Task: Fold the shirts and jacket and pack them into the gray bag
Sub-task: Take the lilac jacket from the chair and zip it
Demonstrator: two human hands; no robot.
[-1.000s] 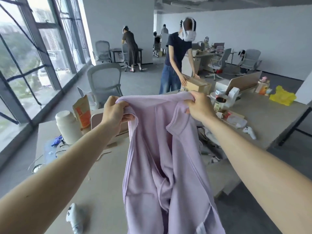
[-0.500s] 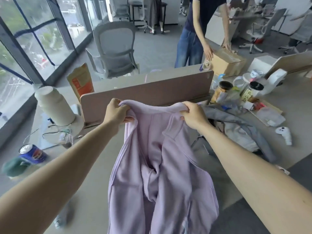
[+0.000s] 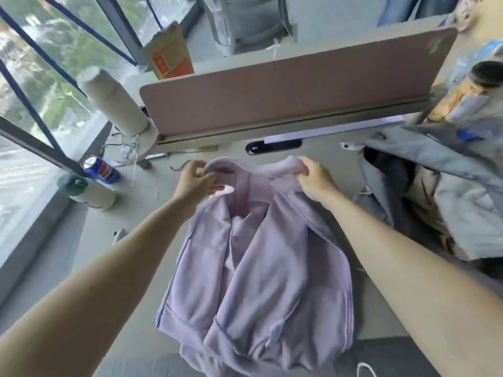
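2 hands grip collar of lilac jacket [image 3: 258, 268] | left hand [image 3: 194, 183] fingers [image 3: 203, 174] curled tight | right hand [image 3: 313, 178] fingers [image 3: 302, 166] likewise

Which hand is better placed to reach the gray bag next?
Right, probably. The right hand grips the lavender jacket by its collar, on the side where the gray bag lies open; the left hand would have to cross the jacket.
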